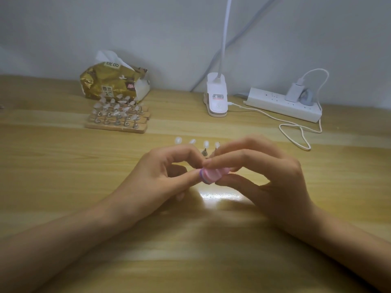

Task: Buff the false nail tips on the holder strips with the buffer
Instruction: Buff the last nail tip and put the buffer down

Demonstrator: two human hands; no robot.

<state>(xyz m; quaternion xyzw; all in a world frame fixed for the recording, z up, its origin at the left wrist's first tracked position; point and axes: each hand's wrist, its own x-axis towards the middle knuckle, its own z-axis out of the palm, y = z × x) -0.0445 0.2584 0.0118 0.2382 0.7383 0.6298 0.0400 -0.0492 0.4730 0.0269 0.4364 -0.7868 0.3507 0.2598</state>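
A small pink and purple buffer block [213, 175] is held above the wooden desk [63, 166] at the centre. My right hand [262, 178] grips it between thumb and fingers. My left hand [167, 176] pinches its purple left end with thumb and forefinger. Behind my hands stands a row of pale false nail tips [197, 142] on small stands; the strip beneath them is hidden by my fingers. Several more wooden holder strips [118, 118] with nail tips lie stacked at the back left.
A gold tissue pack [112, 81] sits behind the stacked strips. A white clip lamp [216, 98] stands at the back centre. At the back right lies a white power strip [283, 104], its cable [296, 134] looping over the desk. The wall is close behind.
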